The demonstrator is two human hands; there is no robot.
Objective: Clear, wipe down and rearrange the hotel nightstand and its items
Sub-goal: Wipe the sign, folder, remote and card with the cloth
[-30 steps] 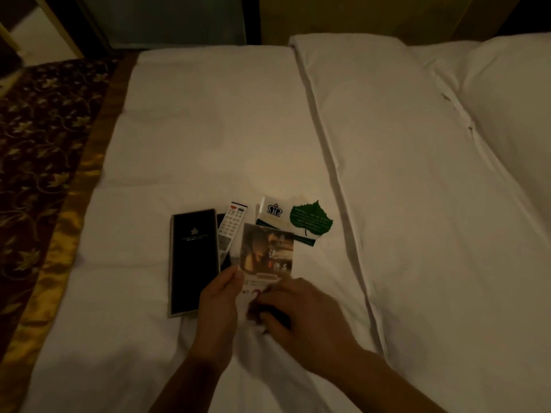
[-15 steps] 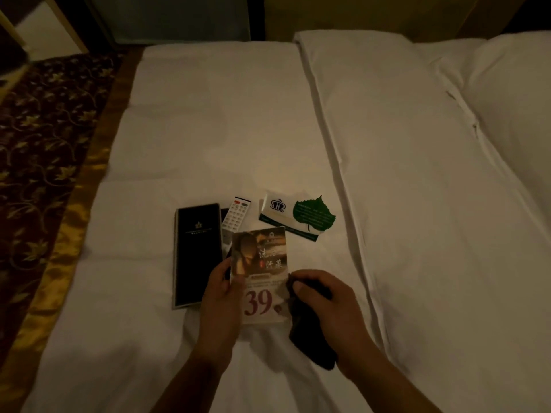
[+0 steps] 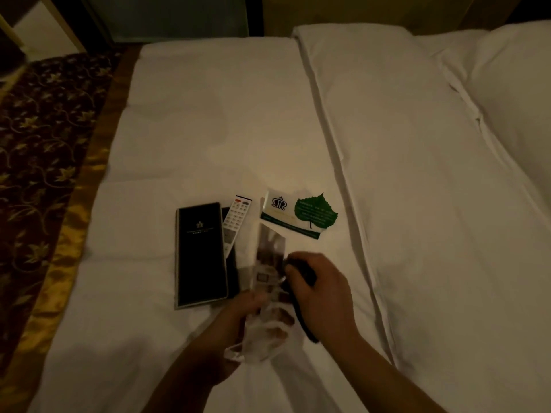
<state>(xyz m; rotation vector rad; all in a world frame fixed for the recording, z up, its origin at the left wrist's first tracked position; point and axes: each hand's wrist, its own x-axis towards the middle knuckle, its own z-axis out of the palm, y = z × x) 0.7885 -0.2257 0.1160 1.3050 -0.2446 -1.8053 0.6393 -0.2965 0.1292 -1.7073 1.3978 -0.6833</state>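
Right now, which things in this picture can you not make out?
Head view:
Leaflet in left hand: print smeared by motion blur.
Dark object in right hand: mostly covered by that hand.
Black item beneath white remote: hidden by remote and black folder.
Green leaf card: lettering too small.

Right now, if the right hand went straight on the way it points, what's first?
Likely the blurred printed paper card that the left hand holds, right beside the right hand gripping a dark cloth; depth unclear.

Dim warm light; hands (image 3: 241, 315) prob. motion-blurred.
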